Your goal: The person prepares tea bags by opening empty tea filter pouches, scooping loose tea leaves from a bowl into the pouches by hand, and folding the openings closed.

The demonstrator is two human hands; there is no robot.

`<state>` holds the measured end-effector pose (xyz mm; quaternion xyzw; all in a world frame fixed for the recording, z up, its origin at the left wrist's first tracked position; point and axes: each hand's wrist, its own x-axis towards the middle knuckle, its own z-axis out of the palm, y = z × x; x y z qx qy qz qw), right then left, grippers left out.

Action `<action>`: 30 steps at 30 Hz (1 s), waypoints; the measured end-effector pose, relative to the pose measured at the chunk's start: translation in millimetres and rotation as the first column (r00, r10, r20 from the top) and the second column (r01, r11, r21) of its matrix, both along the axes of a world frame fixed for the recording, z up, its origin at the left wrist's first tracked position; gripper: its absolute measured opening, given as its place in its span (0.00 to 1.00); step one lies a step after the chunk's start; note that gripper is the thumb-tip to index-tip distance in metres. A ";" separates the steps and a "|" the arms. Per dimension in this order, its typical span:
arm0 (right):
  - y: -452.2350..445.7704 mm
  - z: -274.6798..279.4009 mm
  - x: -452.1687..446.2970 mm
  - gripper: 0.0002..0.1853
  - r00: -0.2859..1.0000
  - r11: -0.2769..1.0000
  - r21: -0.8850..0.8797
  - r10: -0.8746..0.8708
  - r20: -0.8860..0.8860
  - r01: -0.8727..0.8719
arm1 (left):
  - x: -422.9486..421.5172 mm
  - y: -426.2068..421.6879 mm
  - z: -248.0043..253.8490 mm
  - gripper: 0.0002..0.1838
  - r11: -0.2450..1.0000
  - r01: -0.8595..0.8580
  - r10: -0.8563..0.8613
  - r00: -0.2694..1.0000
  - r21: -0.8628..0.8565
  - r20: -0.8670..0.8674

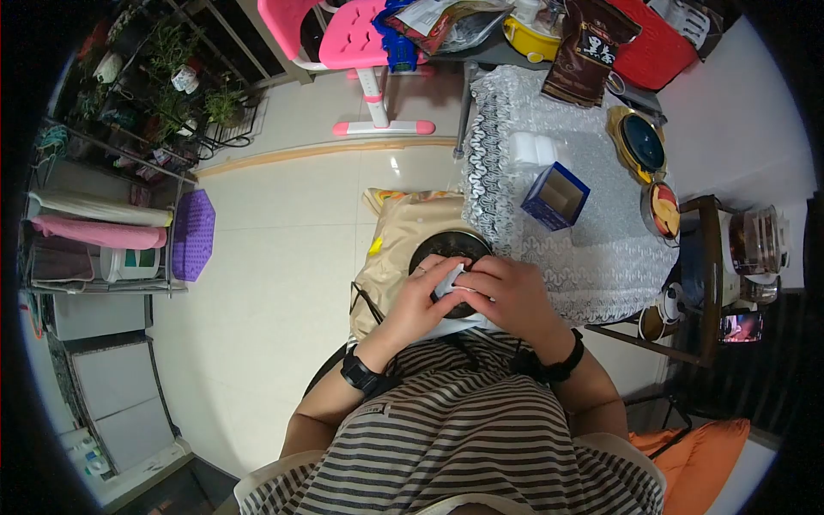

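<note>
My left hand (414, 302) and my right hand (513, 296) are close together in front of my body. Both pinch a small white piece (448, 281) that looks like paper or a thin packet; the fingers partly hide it. Directly beneath them is a round dark bowl (425, 250) with a shiny rim and dark contents I cannot make out. The bowl rests over a beige bag (390, 249) with yellow marks. To the right of my hands, an open blue box (556, 196) is on the lace-covered table, beside a white stacked item (532, 149).
The table's white lace cloth (575, 275) carries a brown bag (588, 53), a dark green bowl (644, 144) and a bowl of cut fruit (663, 209). A pink chair (356, 39) stands ahead. At left are a rack with towels (101, 232) and a purple mat (194, 234).
</note>
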<state>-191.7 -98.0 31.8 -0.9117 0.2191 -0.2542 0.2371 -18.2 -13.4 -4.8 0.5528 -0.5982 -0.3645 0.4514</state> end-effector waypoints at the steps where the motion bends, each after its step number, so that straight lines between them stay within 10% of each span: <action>1: -0.3 0.2 -0.1 0.10 1.000 1.000 -0.003 -0.004 -0.008 0.004 | -0.9 -0.9 1.8 0.26 1.000 -0.005 0.005 0.999 0.004 -0.037; 4: 0.5 -2.3 -2.4 0.10 0.996 0.997 0.039 -0.074 0.054 0.072 | -3.6 0.0 0.5 0.25 0.998 -0.029 0.042 0.952 0.047 -0.303; 11: 4.6 8.0 -1.9 0.08 0.994 0.965 0.241 -0.106 0.012 0.100 | 0.6 -1.1 4.8 0.23 1.000 0.006 -0.007 0.999 -0.018 -0.051; 30: 13.4 1.0 3.6 0.09 0.999 0.998 -0.058 0.008 0.038 -0.005 | 3.8 3.1 -18.6 0.21 0.972 0.008 0.091 0.910 0.235 -0.406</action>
